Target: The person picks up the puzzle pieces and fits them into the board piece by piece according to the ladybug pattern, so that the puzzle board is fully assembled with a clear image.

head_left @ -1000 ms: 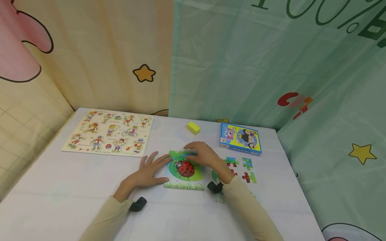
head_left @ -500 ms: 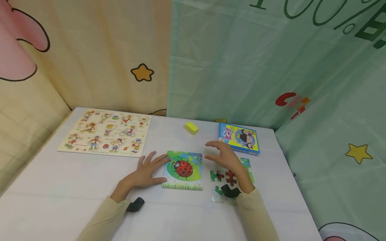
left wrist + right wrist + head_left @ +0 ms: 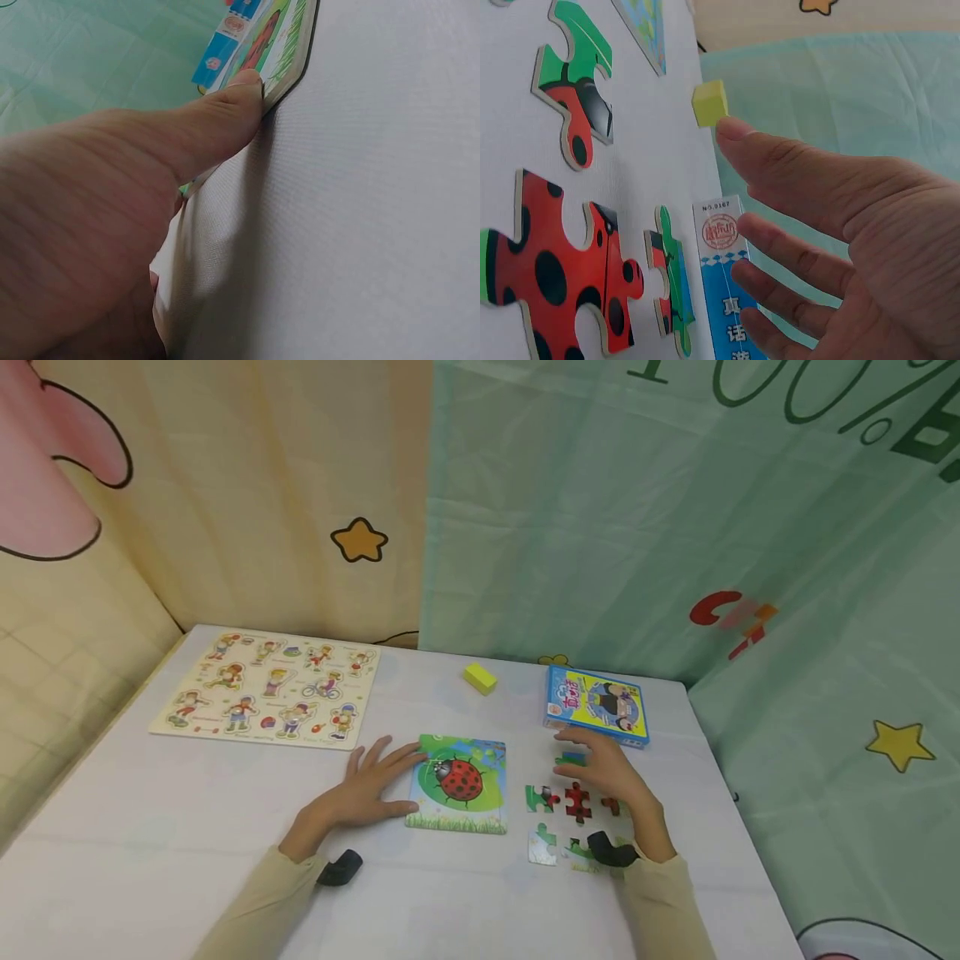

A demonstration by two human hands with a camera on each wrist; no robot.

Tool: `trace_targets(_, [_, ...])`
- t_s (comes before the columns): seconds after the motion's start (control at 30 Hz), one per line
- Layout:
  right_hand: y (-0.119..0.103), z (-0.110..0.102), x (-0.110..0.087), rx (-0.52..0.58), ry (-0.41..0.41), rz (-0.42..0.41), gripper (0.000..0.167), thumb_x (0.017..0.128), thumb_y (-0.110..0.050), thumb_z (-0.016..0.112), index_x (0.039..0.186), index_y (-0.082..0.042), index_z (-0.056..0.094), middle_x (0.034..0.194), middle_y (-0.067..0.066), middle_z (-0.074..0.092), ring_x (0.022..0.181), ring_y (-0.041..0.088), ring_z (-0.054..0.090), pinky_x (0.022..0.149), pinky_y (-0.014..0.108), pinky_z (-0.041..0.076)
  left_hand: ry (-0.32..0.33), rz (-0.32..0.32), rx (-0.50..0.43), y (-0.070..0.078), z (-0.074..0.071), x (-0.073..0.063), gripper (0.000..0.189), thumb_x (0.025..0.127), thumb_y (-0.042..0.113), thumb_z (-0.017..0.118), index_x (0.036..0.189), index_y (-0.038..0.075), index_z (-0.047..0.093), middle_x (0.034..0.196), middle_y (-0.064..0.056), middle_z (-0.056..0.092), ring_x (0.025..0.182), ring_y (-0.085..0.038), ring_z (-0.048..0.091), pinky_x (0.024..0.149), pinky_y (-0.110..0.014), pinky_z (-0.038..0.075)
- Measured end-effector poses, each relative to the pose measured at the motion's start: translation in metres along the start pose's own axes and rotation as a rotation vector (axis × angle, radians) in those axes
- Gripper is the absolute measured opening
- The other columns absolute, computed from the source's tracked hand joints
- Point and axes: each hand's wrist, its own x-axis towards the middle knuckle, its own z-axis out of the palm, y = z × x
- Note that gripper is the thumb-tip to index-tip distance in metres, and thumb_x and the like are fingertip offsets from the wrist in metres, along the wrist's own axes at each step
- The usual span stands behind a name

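Left hand (image 3: pixel 358 795), center-left of the head view: fingers spread and released, index fingertip and thumb resting on the left edge of the ladybug card (image 3: pixel 459 783), which lies flat mid-frame on the white counter (image 3: pixel 442 902). Right hand (image 3: pixel 606 770), right of center: released, thumb and fingers apart, over loose puzzle pieces (image 3: pixel 577 802), partly covering the upper ones. Pieces lie apart from each other, to the right of the card; red with black spots, green, grass print.

Game box (image 3: pixel 600 702), upper right of the counter, blue and yellow, just beyond right hand; can't tell if the fingertips touch it. Cover has large characters, 真 and 话 readable, middle one blurred. Right wrist view shows its side: "NO.0167" at the end, round red stamp below (characters too small to be sure of), then white 真 and 话 on blue. Green curtain (image 3: pixel 570 527), upper right of frame: dark "100%" plus a cut-off character. Picture board (image 3: pixel 255 714), left side, cartoon kids, captions too small to read. Yellow block (image 3: pixel 480 678) near the far edge.
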Motion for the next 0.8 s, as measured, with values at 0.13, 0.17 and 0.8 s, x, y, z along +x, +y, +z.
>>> trace_targets(0.13, [0.012,-0.006,-0.009,0.014,0.01,0.032,0.054,0.086,-0.024,0.08,0.133,-0.007,0.062,0.14,0.016,0.058,0.129,0.039,0.052,0.107,0.06,0.044,-0.001,0.009,-0.014,0.0,0.001,0.001,0.075,0.09,0.041,0.073,0.153,0.016,0.041,0.165,-0.009,0.028,0.151,-0.05,0.003,0.114,-0.073,-0.004])
trace_targets(0.17, [0.015,-0.006,-0.01,0.019,0.008,0.036,0.053,0.086,-0.023,0.08,0.133,-0.007,0.062,0.14,0.017,0.057,0.128,0.04,0.052,0.107,0.06,0.044,-0.003,0.009,-0.013,0.001,0.001,0.001,0.075,0.09,0.04,0.073,0.153,0.017,0.041,0.165,-0.009,0.028,0.151,-0.049,0.003,0.114,-0.073,-0.004])
trace_targets(0.8, [0.042,-0.008,-0.014,0.104,-0.038,-0.002,0.042,0.089,-0.01,0.076,0.128,-0.002,0.063,0.131,0.021,0.059,0.115,0.041,0.058,0.101,0.059,0.048,-0.01,-0.01,-0.01,-0.002,0.001,0.001,0.076,0.09,0.042,0.072,0.153,0.017,0.04,0.165,-0.008,0.027,0.152,-0.048,0.002,0.114,-0.072,-0.006])
